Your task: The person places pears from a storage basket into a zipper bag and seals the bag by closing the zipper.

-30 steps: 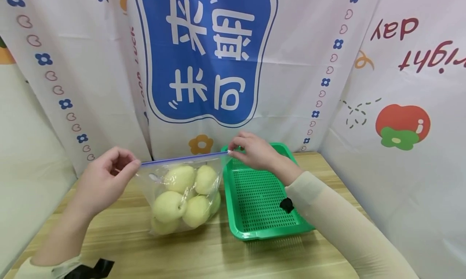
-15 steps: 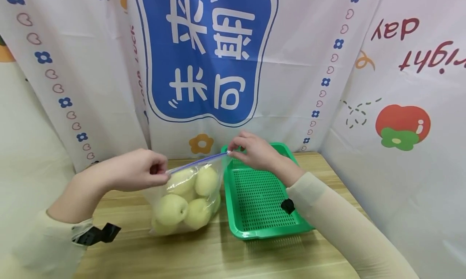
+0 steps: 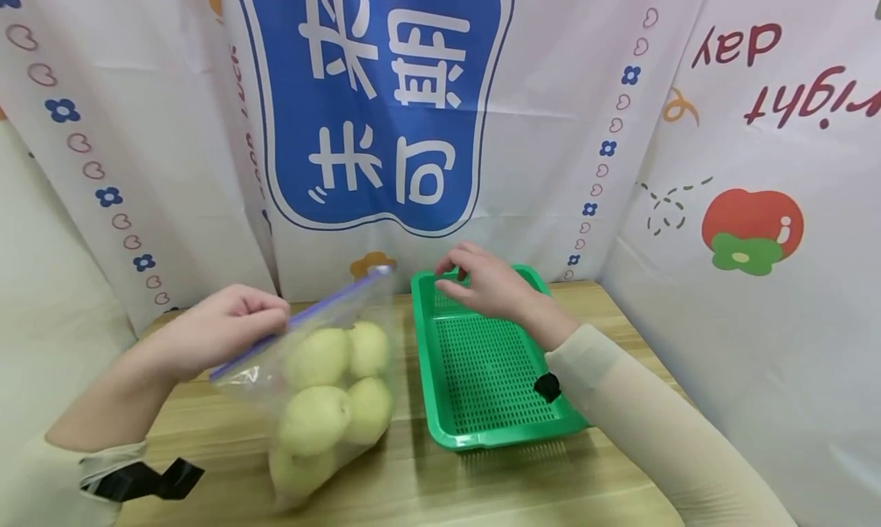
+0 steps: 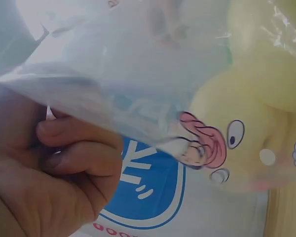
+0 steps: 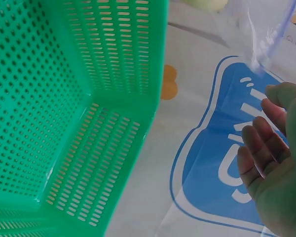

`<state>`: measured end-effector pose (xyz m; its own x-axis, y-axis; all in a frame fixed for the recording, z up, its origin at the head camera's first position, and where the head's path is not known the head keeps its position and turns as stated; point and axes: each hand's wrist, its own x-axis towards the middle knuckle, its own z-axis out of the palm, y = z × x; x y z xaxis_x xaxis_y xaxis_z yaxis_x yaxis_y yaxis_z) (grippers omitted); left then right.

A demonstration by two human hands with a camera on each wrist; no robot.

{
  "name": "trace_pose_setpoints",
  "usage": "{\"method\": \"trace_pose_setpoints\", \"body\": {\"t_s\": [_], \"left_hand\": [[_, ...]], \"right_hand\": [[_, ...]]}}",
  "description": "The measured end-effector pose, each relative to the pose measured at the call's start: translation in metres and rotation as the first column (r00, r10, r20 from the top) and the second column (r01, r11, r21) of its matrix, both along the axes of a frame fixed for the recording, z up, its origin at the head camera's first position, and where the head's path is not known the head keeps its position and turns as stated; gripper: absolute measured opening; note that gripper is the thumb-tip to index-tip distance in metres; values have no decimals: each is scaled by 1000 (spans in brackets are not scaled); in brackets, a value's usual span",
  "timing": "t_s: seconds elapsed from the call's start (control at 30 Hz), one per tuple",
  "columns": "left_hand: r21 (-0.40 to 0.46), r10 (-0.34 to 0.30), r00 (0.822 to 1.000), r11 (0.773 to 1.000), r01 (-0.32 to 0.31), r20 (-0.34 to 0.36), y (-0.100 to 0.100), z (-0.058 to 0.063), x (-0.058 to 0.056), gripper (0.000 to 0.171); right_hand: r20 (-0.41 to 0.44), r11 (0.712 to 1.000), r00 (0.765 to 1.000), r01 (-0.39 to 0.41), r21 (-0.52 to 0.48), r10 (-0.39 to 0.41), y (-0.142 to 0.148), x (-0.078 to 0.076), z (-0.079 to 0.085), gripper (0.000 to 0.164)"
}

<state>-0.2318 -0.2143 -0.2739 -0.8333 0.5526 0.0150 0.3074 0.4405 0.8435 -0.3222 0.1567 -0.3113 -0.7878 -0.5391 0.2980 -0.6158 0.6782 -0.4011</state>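
Note:
A clear zip-lock bag [image 3: 275, 374] with a purple seal holds several round, pale yellow-green fruits [image 3: 316, 420], pear-like in look. My left hand [image 3: 223, 328] pinches the bag along its seal, which slants up to the right. In the left wrist view, the fingers of the left hand [image 4: 79, 158] are curled at the bag's edge, and cartoon prints [image 4: 202, 140] show on the plastic. My right hand [image 3: 482, 282] hovers over the far end of a green basket [image 3: 428, 382], fingers loosely bent around nothing. The right wrist view has the bag's free corner [image 5: 256, 57] apart from the right hand [image 5: 278, 153].
The perforated green basket stands on a wooden table [image 3: 413, 481], to the right of the bag. A printed white cloth [image 3: 537, 167] hangs close behind, and more cloth closes off both sides.
The right hand has let go of the bag's right corner and stays near its place. The left hand has shifted along the seal and drawn the bag left and nearer, tilting it.

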Motion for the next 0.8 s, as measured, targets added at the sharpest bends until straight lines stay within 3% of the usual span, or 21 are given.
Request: {"method": "trace_pose_setpoints", "body": {"t_s": [0.07, 0.17, 0.3, 0.4, 0.47, 0.5, 0.6, 0.7, 0.8], "left_hand": [[98, 114, 991, 988, -121, 72, -8, 1, 3, 36], [244, 236, 947, 926, -287, 218, -15, 4, 6, 38], [374, 270, 893, 835, -404, 360, -10, 4, 6, 36], [404, 264, 853, 792, -458, 451, 2, -4, 0, 29], [393, 279, 809, 762, -514, 517, 12, -11, -8, 23], [385, 283, 793, 755, -531, 540, 17, -14, -13, 20], [335, 329, 766, 753, -566, 553, 33, -22, -31, 21], [291, 381, 759, 759, -583, 527, 48, -29, -55, 29], [280, 388, 758, 763, -583, 524, 56, -38, -82, 35]], "right_hand": [[2, 1000, 1000, 2, -3, -2, 2, -1, -1, 22], [0, 1000, 1000, 11, -2, -11, 5, -3, -2, 19], [-8, 1000, 1000, 22, 3, -22, 7, -4, -2, 18], [-6, 1000, 1000, 24, 9, -24, 7, -3, -2, 18], [-2, 1000, 1000, 21, 11, -21, 8, -3, -2, 19], [-2, 1000, 1000, 18, 12, -18, 8, -2, -2, 19], [1, 1000, 1000, 15, 13, -15, 10, -2, -2, 19], [1, 1000, 1000, 27, 7, -27, 15, -1, -4, 16], [2, 999, 999, 41, -2, -41, 20, 2, -6, 15]]}}
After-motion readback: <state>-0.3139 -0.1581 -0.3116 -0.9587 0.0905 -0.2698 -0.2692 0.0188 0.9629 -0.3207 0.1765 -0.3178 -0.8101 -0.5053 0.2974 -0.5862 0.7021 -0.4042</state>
